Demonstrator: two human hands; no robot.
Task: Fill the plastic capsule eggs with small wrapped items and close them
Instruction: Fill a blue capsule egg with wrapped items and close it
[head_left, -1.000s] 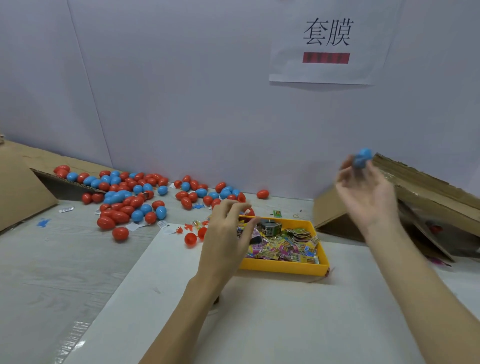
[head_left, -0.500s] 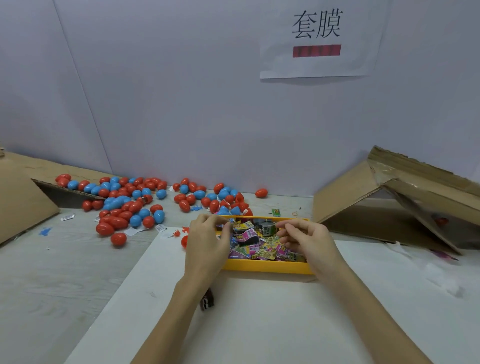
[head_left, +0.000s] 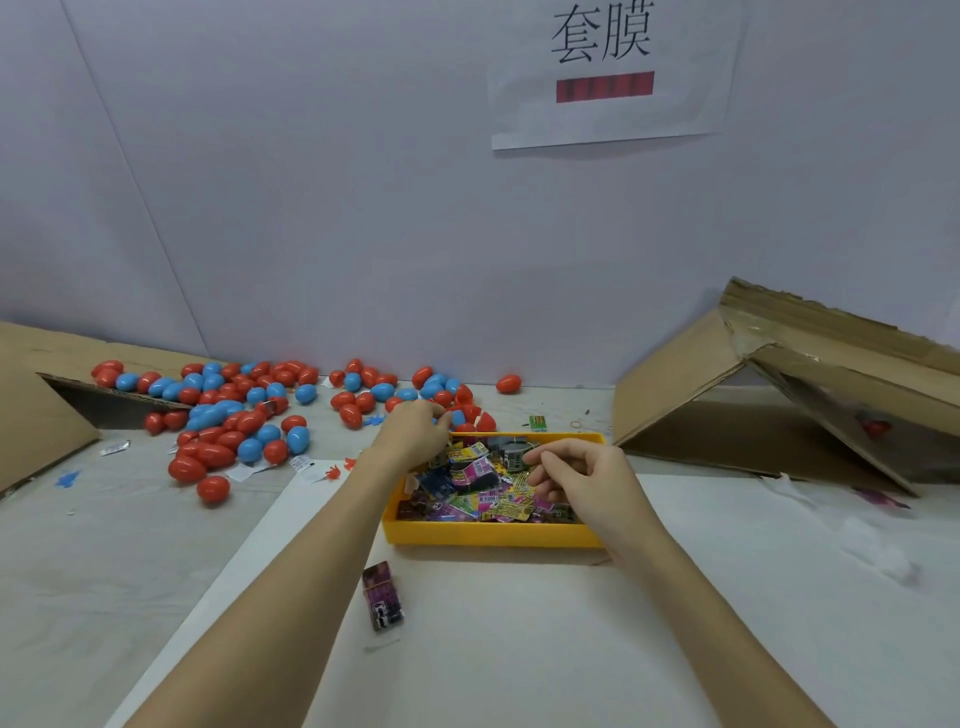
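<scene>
Many red and blue capsule eggs (head_left: 228, 415) lie in a heap on the worktop (head_left: 130, 545), to the left of the yellow tray (head_left: 493, 535) and behind it. They are smooth, shiny plastic and round like real eggs. Some spill out of a brown cardboard box (head_left: 47, 400) far to the left of the tray.

The left hand (head_left: 415, 431) reaches past the tray's back left corner, right at the nearest eggs. Its fingers curl down, but I cannot tell if they hold an egg yet. This hand is the one closer to the eggs, so I think it will pick one up.

One small purple packet (head_left: 383, 597) lies alone in front of the tray, long way pointing toward the person.

Inside the tray sit lots of small wrapped items (head_left: 478, 488). They are flat, crinkly and shiny, in pink, yellow, green and blue.

The right hand (head_left: 576, 478) hovers over the right half of the tray. Its fingers (head_left: 535, 457) are bent, with thumb and first finger close together, maybe pinching a packet. The packets lie just under them, so it only needs to dip down.

Another open cardboard box (head_left: 779, 395) leans to the right of the tray.
</scene>
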